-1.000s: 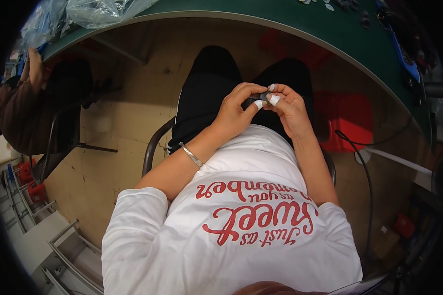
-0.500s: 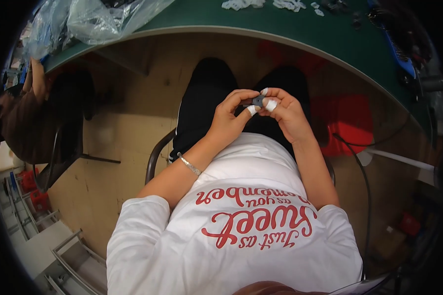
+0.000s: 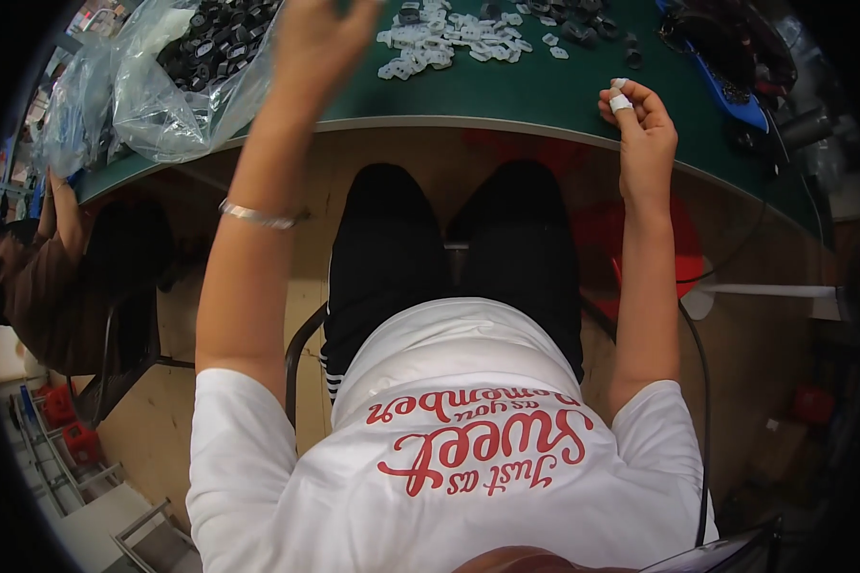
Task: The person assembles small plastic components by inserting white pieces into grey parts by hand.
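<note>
My left hand is stretched over the table at the top edge of the view, slightly blurred. Its thumb stands apart from the fingers, whose tips are cut off, and nothing shows in the gap. Beside it lies a clear plastic bag with many small black parts. To its right, small whitish translucent plastic pieces are spread in a loose pile. My right hand is raised over the table's front edge, fingers curled in and thumb close to the index finger, both wrapped in white tape. Whatever it pinches is hidden.
Dark parts lie beyond the whitish pieces on the green table. A blue-edged tool or holder lies at the far right. A black cable hangs beside my right arm. Another person sits at the left. A red stool stands below the table.
My hands were together above my lap around a small dark grey part. They have parted: the left went forward and left over the table, the right forward and right. The grey part is out of sight.
</note>
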Demonstrator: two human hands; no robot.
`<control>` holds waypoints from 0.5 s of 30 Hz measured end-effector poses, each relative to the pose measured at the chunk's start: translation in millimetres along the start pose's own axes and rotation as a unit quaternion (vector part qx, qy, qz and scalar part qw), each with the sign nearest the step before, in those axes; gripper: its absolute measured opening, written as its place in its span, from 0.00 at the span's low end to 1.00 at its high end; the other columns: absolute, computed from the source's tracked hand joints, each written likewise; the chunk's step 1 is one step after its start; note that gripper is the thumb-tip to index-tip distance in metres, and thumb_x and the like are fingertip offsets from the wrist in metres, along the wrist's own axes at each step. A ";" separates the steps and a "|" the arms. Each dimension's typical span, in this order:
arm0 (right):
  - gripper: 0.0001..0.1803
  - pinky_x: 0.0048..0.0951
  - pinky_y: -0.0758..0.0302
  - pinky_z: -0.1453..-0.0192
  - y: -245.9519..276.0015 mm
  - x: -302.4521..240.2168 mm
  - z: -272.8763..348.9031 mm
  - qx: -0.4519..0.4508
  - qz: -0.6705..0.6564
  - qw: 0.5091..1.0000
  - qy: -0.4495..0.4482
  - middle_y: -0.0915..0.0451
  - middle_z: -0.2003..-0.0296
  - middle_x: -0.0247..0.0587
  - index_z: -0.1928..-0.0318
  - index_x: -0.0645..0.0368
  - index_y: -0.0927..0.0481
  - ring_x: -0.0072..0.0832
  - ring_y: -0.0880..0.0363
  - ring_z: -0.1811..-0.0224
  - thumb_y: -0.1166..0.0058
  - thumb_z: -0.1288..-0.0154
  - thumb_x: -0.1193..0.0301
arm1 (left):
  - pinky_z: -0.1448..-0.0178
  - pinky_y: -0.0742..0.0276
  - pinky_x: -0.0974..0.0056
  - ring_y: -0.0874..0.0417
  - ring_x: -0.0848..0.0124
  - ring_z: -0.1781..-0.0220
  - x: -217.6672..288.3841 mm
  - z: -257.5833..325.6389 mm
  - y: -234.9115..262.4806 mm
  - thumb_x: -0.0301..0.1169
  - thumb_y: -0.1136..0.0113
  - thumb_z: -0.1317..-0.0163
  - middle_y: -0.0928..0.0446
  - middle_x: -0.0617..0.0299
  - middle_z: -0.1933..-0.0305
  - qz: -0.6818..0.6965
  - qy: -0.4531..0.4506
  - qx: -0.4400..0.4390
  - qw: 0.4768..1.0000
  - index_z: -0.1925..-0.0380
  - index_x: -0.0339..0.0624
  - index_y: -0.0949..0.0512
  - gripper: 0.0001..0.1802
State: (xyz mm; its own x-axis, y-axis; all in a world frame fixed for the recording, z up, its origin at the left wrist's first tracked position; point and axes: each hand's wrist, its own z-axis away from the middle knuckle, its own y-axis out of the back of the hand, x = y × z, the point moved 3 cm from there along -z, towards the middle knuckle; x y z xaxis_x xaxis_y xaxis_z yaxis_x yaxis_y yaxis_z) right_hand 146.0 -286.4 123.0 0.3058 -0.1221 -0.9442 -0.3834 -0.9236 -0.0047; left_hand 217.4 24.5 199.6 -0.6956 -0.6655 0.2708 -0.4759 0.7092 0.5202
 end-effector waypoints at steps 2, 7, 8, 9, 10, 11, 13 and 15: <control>0.08 0.20 0.24 0.54 4.7 2.6 -4.5 -0.001 0.022 1.000 -0.005 0.19 0.62 0.39 0.55 0.65 0.23 0.20 0.21 0.60 0.50 0.33 0.77 | 0.53 0.25 0.57 0.21 0.54 0.57 32.6 -12.8 -42.4 0.34 0.45 0.39 0.21 0.47 0.62 0.056 0.076 -0.044 0.995 0.61 0.34 0.21 0.14; 0.09 0.18 0.25 0.58 -4.9 0.6 -16.5 -0.017 0.074 0.997 -0.029 0.19 0.63 0.36 0.55 0.63 0.22 0.19 0.21 0.61 0.48 0.35 0.76 | 0.48 0.26 0.52 0.20 0.49 0.55 23.0 -37.4 -109.8 0.33 0.44 0.44 0.20 0.44 0.61 -0.012 0.136 -0.205 0.969 0.63 0.39 0.18 0.13; 0.09 0.18 0.25 0.58 -4.7 3.7 -22.1 -0.014 0.076 0.997 -0.030 0.19 0.63 0.36 0.55 0.63 0.22 0.19 0.21 0.61 0.48 0.35 0.76 | 0.48 0.25 0.51 0.19 0.48 0.56 21.6 -41.6 -119.2 0.32 0.44 0.45 0.20 0.43 0.60 -0.058 0.152 -0.265 0.950 0.63 0.39 0.18 0.13; 0.10 0.19 0.25 0.59 -6.4 6.5 -29.0 -0.025 0.076 0.997 -0.016 0.19 0.63 0.35 0.55 0.63 0.22 0.19 0.22 0.62 0.47 0.35 0.75 | 0.50 0.24 0.50 0.18 0.46 0.58 17.1 -41.8 -127.5 0.31 0.44 0.46 0.20 0.41 0.60 -0.051 0.141 -0.269 0.951 0.63 0.41 0.17 0.12; 0.10 0.19 0.25 0.59 -8.6 8.5 -35.2 -0.037 0.076 0.996 -0.003 0.19 0.63 0.35 0.55 0.63 0.22 0.19 0.22 0.62 0.46 0.36 0.74 | 0.50 0.24 0.50 0.18 0.46 0.58 12.9 -39.2 -135.4 0.31 0.44 0.46 0.20 0.41 0.60 -0.050 0.140 -0.270 0.951 0.63 0.41 0.17 0.12; 0.10 0.19 0.25 0.59 -10.1 10.9 -40.0 -0.037 0.076 0.996 -0.004 0.19 0.63 0.35 0.55 0.63 0.22 0.19 0.22 0.62 0.46 0.36 0.74 | 0.51 0.23 0.52 0.17 0.49 0.59 9.2 -38.0 -140.0 0.30 0.44 0.45 0.19 0.42 0.60 -0.011 0.138 -0.212 0.967 0.62 0.39 0.18 0.12; 0.11 0.20 0.25 0.59 -22.9 15.1 -46.9 -0.069 0.079 0.994 0.000 0.19 0.64 0.34 0.55 0.63 0.21 0.18 0.22 0.63 0.45 0.37 0.73 | 0.52 0.22 0.53 0.16 0.51 0.60 -7.3 -38.4 -146.2 0.28 0.45 0.45 0.18 0.44 0.61 0.023 0.139 -0.155 0.978 0.62 0.38 0.18 0.12; 0.11 0.21 0.25 0.59 -36.2 15.0 -55.1 -0.089 0.080 0.993 0.017 0.19 0.64 0.34 0.55 0.63 0.21 0.18 0.22 0.64 0.46 0.37 0.72 | 0.52 0.22 0.59 0.16 0.59 0.59 -24.9 -42.8 -152.4 0.25 0.47 0.41 0.18 0.51 0.65 0.253 0.273 -0.191 0.908 0.62 0.34 0.19 0.10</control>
State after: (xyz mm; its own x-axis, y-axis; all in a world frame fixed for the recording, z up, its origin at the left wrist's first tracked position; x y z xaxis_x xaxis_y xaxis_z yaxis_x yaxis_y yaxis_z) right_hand 212.5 -274.8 127.1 0.2838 -0.2818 -0.9166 -0.2709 -0.9405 0.2053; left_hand 330.2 -76.9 148.2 -0.3524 -0.3661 0.8613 0.1241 0.8939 0.4308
